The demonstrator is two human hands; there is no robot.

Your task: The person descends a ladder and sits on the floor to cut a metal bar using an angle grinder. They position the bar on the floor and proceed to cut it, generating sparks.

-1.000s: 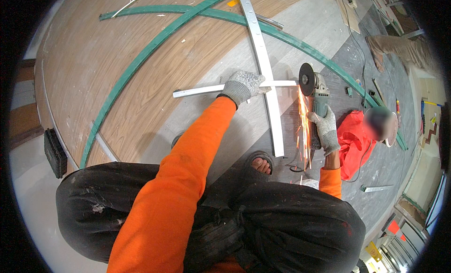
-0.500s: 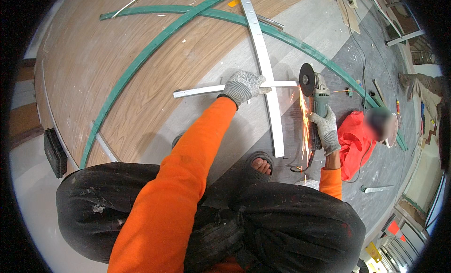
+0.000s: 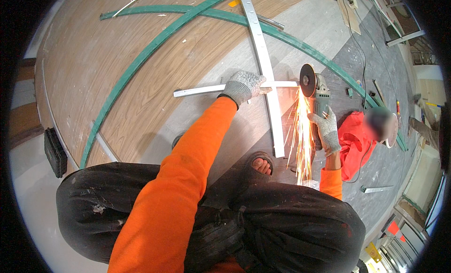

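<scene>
With my right hand [image 3: 326, 130], in a grey work glove, I grip an angle grinder [image 3: 321, 104] by its body. Its dark cutting disc [image 3: 307, 80] touches the right end of a slim white metal bar [image 3: 199, 90], and a thick stream of orange sparks [image 3: 303, 141] falls from there toward me. My gloved left hand [image 3: 242, 87] is closed around the bar near its middle. There the bar lies across a longer white metal strip [image 3: 259, 42] with spaced marks along it. The fingers of my left hand partly hide the crossing.
Two long curved green strips [image 3: 124, 85] cross on the wood-look floor. Red cloth [image 3: 354, 141] lies right of the grinder, beside a blurred round thing [image 3: 379, 124]. A cable [image 3: 364, 61] runs along the right. A black case [image 3: 55, 152] stands at far left; my sandalled foot [image 3: 260, 166] is below the sparks.
The spark stream has become wider and brighter. Both my hands, the grinder and the bar stay almost in place. At the far right edge, a person's leg has shifted.
</scene>
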